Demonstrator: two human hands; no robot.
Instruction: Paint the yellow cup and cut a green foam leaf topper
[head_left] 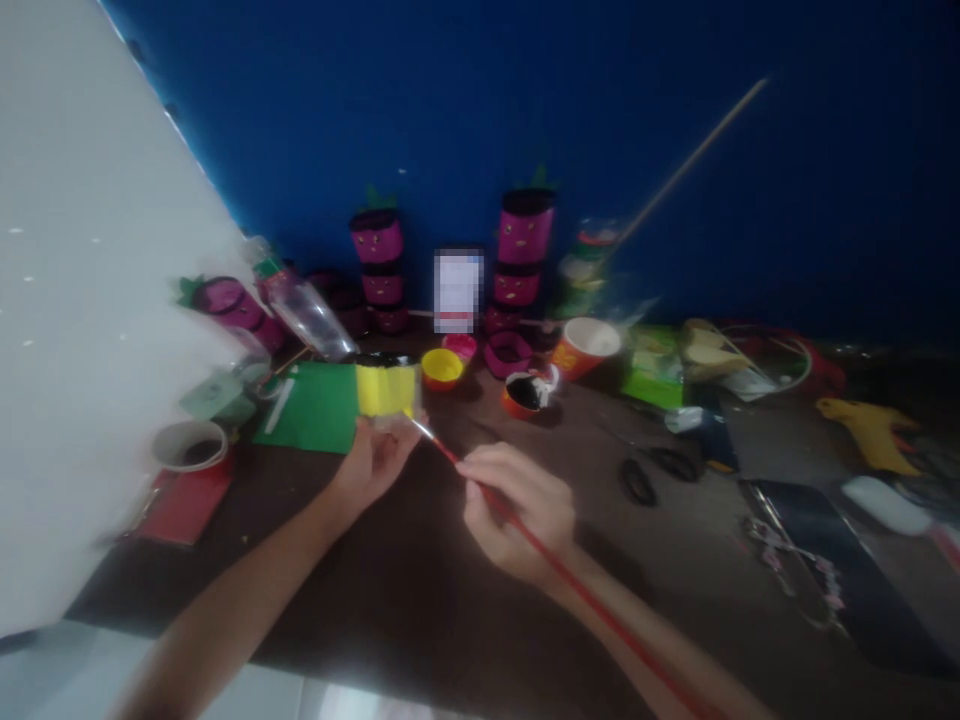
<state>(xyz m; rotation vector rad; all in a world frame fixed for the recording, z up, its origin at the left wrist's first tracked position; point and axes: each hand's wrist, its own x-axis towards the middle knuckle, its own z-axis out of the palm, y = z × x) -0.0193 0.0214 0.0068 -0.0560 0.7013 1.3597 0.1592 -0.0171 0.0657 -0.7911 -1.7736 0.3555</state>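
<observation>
Yellow-painted piece [387,390], between both hands, held by the left [379,458], brush [442,448] touching.

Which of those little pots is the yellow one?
The yellow pot is right of the yellow piece in the left hand; the pink pot sits behind it, and the orange pot further right is black inside.
</observation>
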